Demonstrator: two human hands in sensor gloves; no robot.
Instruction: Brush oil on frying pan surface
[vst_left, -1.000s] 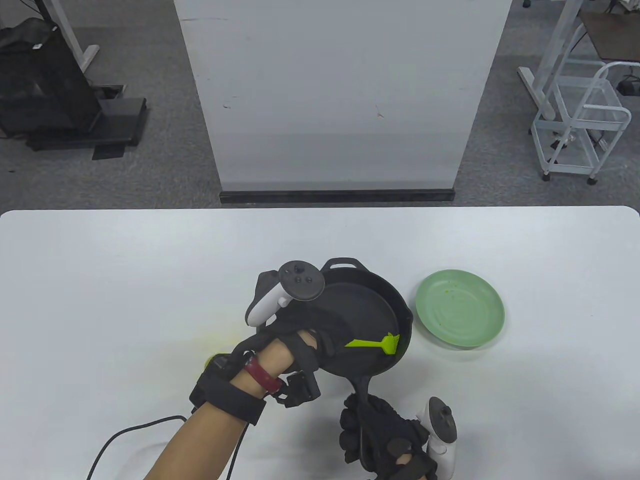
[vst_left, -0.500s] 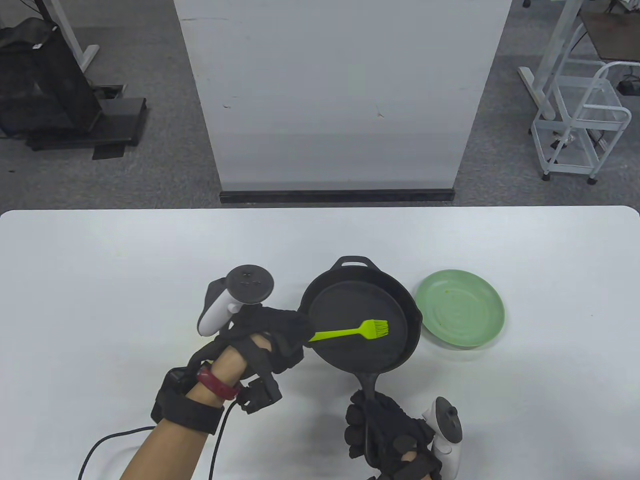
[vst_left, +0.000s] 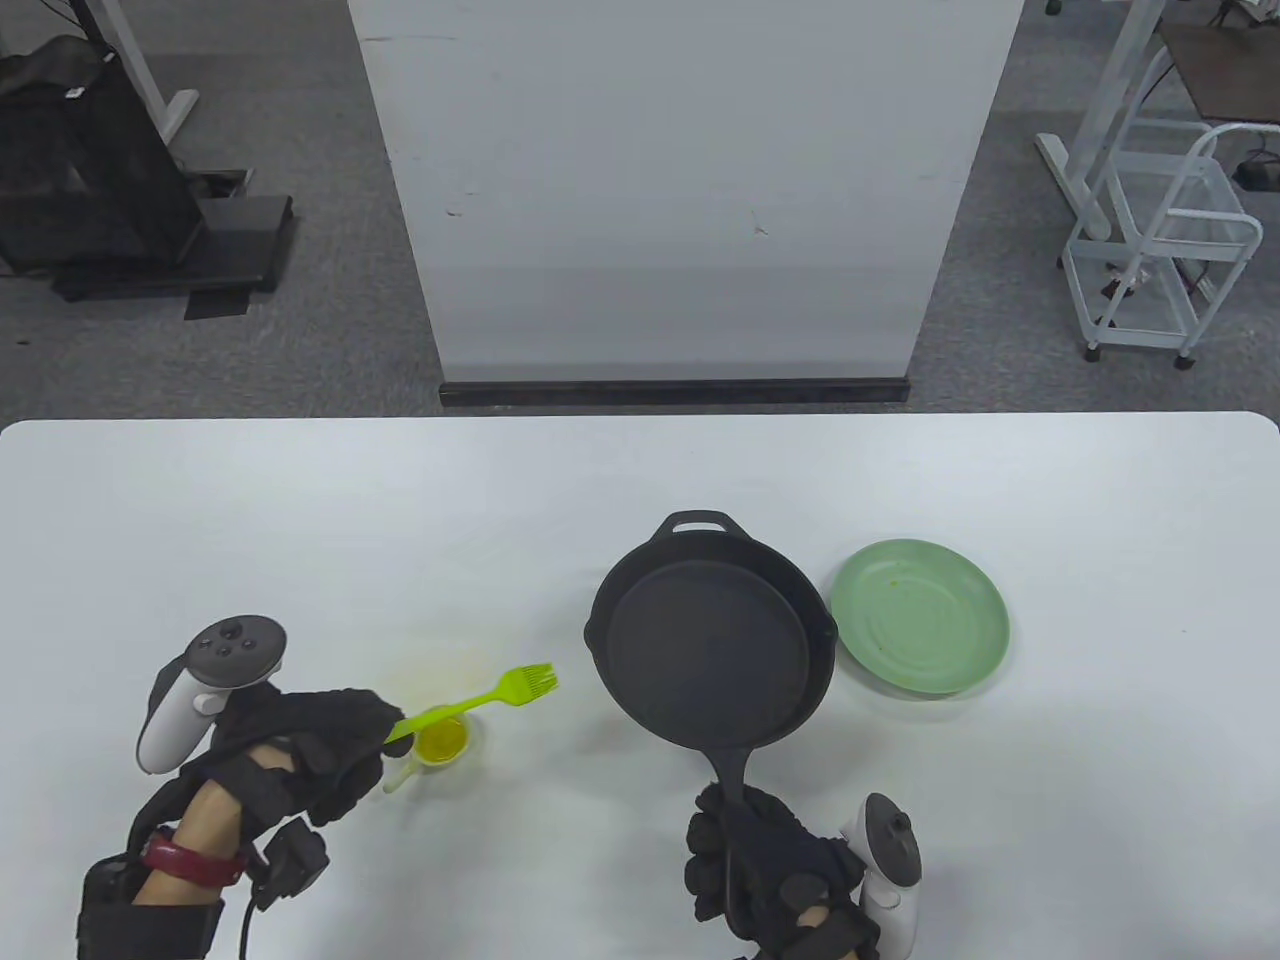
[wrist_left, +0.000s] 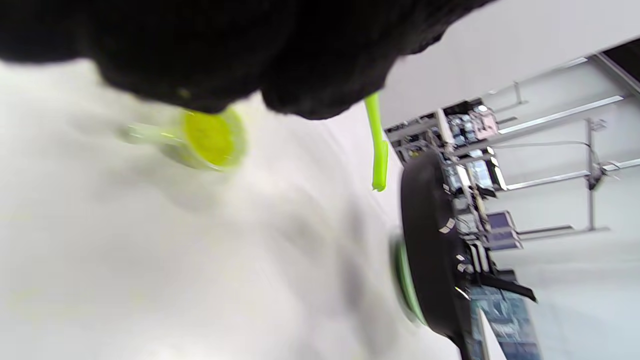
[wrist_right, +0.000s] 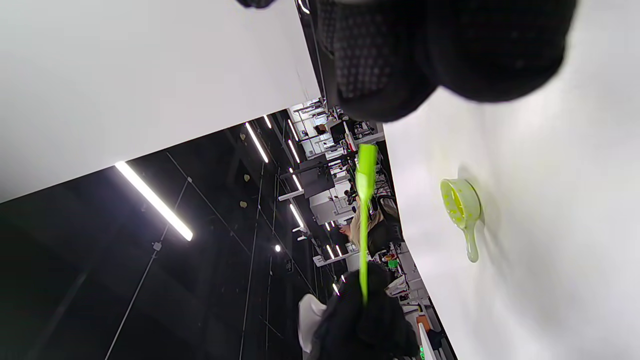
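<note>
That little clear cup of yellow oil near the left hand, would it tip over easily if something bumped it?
Probably, yes. The oil cup looks like small thin clear plastic, so it is likely light and would slide or tip at a nudge. Its side handle may catch a knock from the brush held above it by the left hand. Liquid inside would spill onto the table.

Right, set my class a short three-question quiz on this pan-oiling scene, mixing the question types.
1. True or false: the green brush touches the frying pan.
2. Which hand grips the pan's handle? A) left hand B) right hand
3. Fill in: the small cup of yellow oil sits to the pan's ____ in the table view.

Key: 1 false; 2 B; 3 left.
</note>
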